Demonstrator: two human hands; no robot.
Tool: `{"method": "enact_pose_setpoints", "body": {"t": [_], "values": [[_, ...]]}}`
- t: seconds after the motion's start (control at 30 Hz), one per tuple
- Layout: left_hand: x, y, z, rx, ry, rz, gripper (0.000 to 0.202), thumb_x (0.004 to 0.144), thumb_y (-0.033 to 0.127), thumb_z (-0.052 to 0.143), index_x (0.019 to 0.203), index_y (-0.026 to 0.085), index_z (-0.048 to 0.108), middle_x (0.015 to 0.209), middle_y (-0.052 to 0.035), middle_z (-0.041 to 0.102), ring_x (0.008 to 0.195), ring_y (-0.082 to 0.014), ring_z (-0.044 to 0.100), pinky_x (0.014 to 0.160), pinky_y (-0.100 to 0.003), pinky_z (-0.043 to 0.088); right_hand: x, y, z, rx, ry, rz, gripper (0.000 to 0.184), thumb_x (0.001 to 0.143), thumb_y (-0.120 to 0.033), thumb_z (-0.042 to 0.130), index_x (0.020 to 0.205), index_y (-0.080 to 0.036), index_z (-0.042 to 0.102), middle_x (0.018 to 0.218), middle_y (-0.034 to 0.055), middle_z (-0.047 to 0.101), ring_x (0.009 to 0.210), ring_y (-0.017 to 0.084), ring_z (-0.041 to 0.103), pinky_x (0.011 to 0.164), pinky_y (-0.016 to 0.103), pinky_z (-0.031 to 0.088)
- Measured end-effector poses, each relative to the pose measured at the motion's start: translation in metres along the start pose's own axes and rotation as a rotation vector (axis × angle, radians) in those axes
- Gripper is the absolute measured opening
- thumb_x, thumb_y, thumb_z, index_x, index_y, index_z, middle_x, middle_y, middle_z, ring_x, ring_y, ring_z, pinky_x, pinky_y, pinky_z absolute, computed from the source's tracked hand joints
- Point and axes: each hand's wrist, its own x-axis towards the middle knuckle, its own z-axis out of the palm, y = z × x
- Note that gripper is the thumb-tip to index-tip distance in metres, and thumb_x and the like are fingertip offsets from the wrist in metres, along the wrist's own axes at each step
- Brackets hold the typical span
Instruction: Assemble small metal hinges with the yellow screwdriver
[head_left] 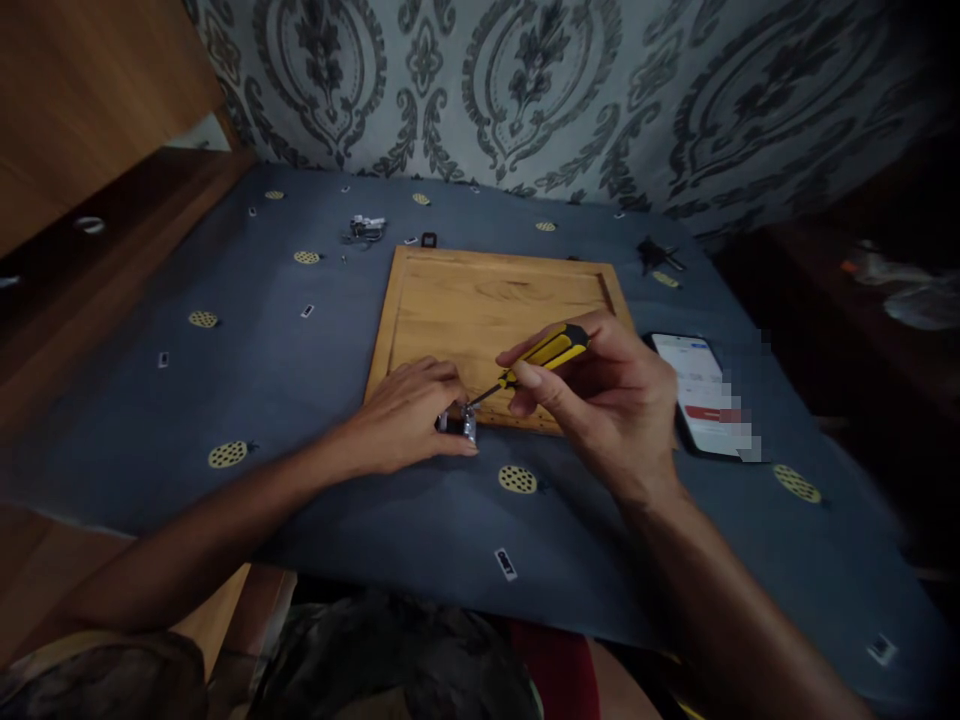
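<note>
In my right hand (615, 400) is a screwdriver (546, 352) with a yellow and black handle, gripped between thumb and fingers. Its shaft slants down to the left. The tip meets a small silver and black metal part (466, 424) at the front edge of a wooden board (487, 320). My left hand (411, 412) is closed around that part from the left, thumb below and fingers above. What the part is cannot be made out, since the fingers cover some of it.
A lit phone (694, 390) lies right of the board. Behind it sits a small black object (660, 255). Small metal pieces (366, 228) and a black square piece (428, 240) lie beyond the board on the patterned blue tablecloth (285, 360). A patterned curtain (517, 90) hangs behind.
</note>
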Motion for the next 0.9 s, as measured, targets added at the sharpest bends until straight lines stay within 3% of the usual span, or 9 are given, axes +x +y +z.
{"method": "enact_pose_setpoints", "body": {"t": [0.17,0.4,0.67,0.9], "values": [[0.0,-0.002,0.002,0.004,0.032,0.011,0.033,0.083,0.043,0.084,0.095,0.017,0.066,0.103,-0.0063,0.066,0.106,-0.0281,0.061,0.09,-0.039,0.047,-0.003,0.001,-0.005,0.003,-0.027,0.043,0.027,0.089,-0.042,0.078,0.109,-0.025,0.074,0.094,0.0015,0.077,0.057,0.011,0.068,0.058,0.028,0.062],[0.0,-0.003,0.003,0.005,0.022,0.016,0.033,0.083,0.043,0.084,0.097,0.017,0.067,0.105,-0.0067,0.066,0.105,-0.0278,0.061,0.088,-0.038,0.047,-0.004,0.007,-0.004,0.007,0.015,0.026,0.024,0.08,-0.043,0.086,0.086,-0.024,0.073,0.086,-0.0007,0.075,0.051,0.011,0.066,0.05,0.026,0.061],[-0.001,-0.002,0.002,-0.017,0.033,0.036,0.029,0.084,0.041,0.084,0.094,0.019,0.069,0.099,-0.0042,0.064,0.101,-0.0263,0.06,0.086,-0.037,0.046,-0.01,0.01,-0.002,-0.004,0.24,-0.055,0.023,0.086,-0.045,0.08,0.087,-0.025,0.069,0.084,-0.0003,0.075,0.052,0.012,0.068,0.049,0.025,0.059],[0.0,-0.002,0.001,0.005,0.01,0.015,0.031,0.083,0.042,0.084,0.094,0.017,0.068,0.1,-0.0057,0.064,0.102,-0.027,0.06,0.085,-0.037,0.046,-0.01,0.012,-0.001,-0.068,0.172,-0.018,0.029,0.085,-0.051,0.079,0.085,-0.025,0.067,0.085,-0.0006,0.072,0.052,0.011,0.068,0.052,0.027,0.059]]}}
